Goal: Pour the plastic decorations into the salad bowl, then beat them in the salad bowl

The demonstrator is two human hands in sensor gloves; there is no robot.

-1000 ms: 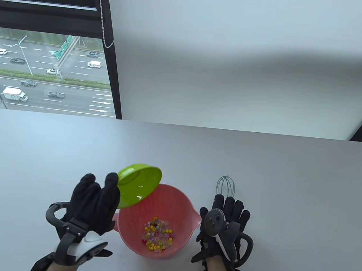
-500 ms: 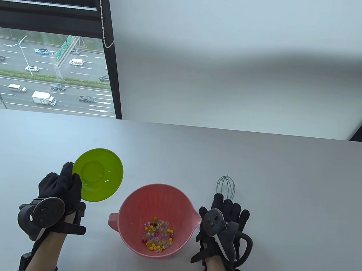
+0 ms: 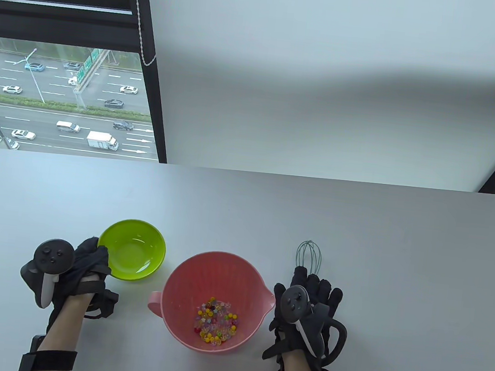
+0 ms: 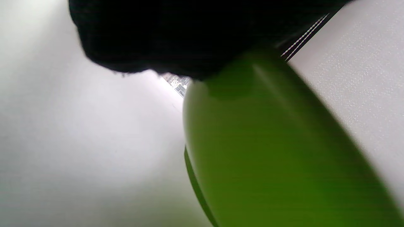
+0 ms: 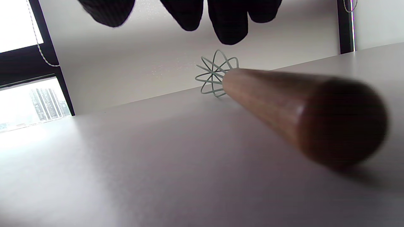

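Note:
The pink salad bowl (image 3: 183,289) stands on the table with several coloured plastic decorations (image 3: 215,321) in its bottom. To its left stands the empty green bowl (image 3: 132,248), upright; my left hand (image 3: 94,255) grips its near-left rim. The left wrist view shows the green bowl (image 4: 268,151) close up under my dark fingers (image 4: 157,37). Right of the pink bowl lies a whisk (image 3: 309,254) with a wooden handle (image 5: 300,110) and wire head (image 5: 216,75). My right hand (image 3: 314,289) hovers flat over the handle with straight fingers (image 5: 228,22), not touching it.
The grey table (image 3: 244,211) runs to a far edge below a wall and a window (image 3: 58,95). The pink bowl's handle (image 3: 155,301) points left and its spout (image 3: 268,294) points right toward my right hand.
My left hand swung the green bowl away from above the pink bowl to the left, turned it upright and lowered it onto the table. The right hand stayed put.

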